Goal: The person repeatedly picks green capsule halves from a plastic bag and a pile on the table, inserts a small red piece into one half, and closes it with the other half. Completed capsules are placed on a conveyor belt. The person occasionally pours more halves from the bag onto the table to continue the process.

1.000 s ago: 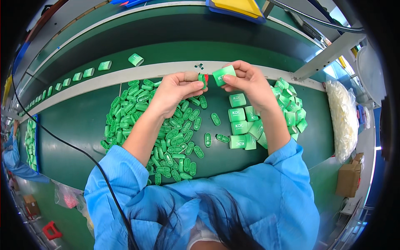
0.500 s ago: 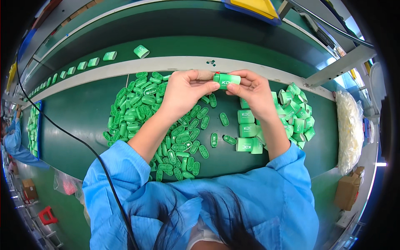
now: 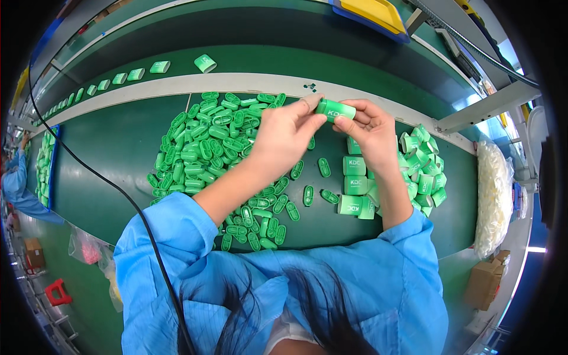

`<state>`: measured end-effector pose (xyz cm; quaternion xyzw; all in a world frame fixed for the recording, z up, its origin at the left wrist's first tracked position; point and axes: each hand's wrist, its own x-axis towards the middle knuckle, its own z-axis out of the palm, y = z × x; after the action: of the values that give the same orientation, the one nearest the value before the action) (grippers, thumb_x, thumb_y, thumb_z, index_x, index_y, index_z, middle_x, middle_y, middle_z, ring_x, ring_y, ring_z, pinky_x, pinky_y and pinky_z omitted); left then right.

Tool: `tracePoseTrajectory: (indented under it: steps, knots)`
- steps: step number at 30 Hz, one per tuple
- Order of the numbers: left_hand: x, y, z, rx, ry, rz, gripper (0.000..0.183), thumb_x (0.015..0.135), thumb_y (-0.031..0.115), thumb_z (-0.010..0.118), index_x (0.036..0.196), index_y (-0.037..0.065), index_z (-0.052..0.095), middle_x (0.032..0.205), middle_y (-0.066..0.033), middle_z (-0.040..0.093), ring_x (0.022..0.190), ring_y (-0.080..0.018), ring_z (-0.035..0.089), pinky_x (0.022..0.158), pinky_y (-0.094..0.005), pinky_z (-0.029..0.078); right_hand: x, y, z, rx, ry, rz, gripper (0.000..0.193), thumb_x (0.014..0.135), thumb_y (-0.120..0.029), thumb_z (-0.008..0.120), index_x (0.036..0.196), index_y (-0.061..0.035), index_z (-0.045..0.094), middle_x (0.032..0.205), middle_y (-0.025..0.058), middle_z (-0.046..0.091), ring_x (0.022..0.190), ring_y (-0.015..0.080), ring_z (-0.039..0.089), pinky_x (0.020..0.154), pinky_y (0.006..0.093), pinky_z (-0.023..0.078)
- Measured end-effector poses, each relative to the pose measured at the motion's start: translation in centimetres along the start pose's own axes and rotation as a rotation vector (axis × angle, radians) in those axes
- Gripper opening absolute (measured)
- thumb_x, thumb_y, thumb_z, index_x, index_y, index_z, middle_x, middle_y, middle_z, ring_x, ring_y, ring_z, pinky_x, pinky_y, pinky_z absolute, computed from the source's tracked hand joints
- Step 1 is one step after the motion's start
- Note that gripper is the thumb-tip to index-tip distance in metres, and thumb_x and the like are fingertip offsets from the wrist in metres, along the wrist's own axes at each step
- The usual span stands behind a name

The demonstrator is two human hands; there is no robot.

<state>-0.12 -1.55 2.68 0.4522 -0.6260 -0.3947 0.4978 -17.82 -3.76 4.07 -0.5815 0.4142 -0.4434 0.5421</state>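
Observation:
Above the far side of the bench, both my hands are at one small green printed card sleeve (image 3: pixel 342 111). My right hand (image 3: pixel 376 135) pinches its right end between thumb and fingers. My left hand (image 3: pixel 283 135) closes on its left end, where a darker green plastic case (image 3: pixel 322 106) shows at the opening; how deep it sits inside is hidden. Under and left of my left forearm lies a heap of green oval plastic cases (image 3: pixel 192 155). To the right of my right forearm is a pile of empty-looking green sleeves (image 3: pixel 423 171), with several more standing near my wrist (image 3: pixel 355 184).
A pale rail (image 3: pixel 236 81) runs along the bench's far edge. Beyond it, a row of sleeves (image 3: pixel 160 67) lies on a green belt. A clear bag of pale items (image 3: pixel 494 198) stands at right. A black cable (image 3: pixel 118 192) hangs across the left. A co-worker's blue sleeve (image 3: pixel 23 192) shows far left.
Both hands have shifted slightly right with the sleeve, and the whole view has moved a little. A red spot at the sleeve's left end no longer shows.

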Motion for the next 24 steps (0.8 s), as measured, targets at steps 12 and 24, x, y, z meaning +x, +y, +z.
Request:
tracePoseTrajectory:
  steps: [12, 24]
  knots:
    - [-0.4, -1.1, 0.9, 0.378, 0.071, 0.243, 0.039, 0.084, -0.002, 0.049, 0.123, -0.005, 0.045, 0.087, -0.0227, 0.063, 0.077, -0.0383, 0.063, 0.064, -0.0426, 0.050, 0.1, 0.6, 1.8, -0.337, 0.163, -0.243, 0.020, 0.077, 0.001, 0.067, 0.096, 0.0052, 0.062, 0.085, 0.0128, 0.068, 0.080, 0.0158, 0.067, 0.072, 0.0256, 0.054]
    - [0.3, -1.6, 0.6, 0.316, 0.146, 0.220, 0.042, 0.084, 0.001, 0.051, 0.125, -0.004, 0.042, 0.091, -0.0261, 0.061, 0.081, -0.0396, 0.061, 0.069, -0.0414, 0.049, 1.8, 0.5, 2.1, -0.091, 0.063, -0.078, 0.020, 0.079, 0.000, 0.066, 0.098, 0.0066, 0.061, 0.087, 0.0125, 0.067, 0.078, 0.0154, 0.066, 0.071, 0.0234, 0.053]
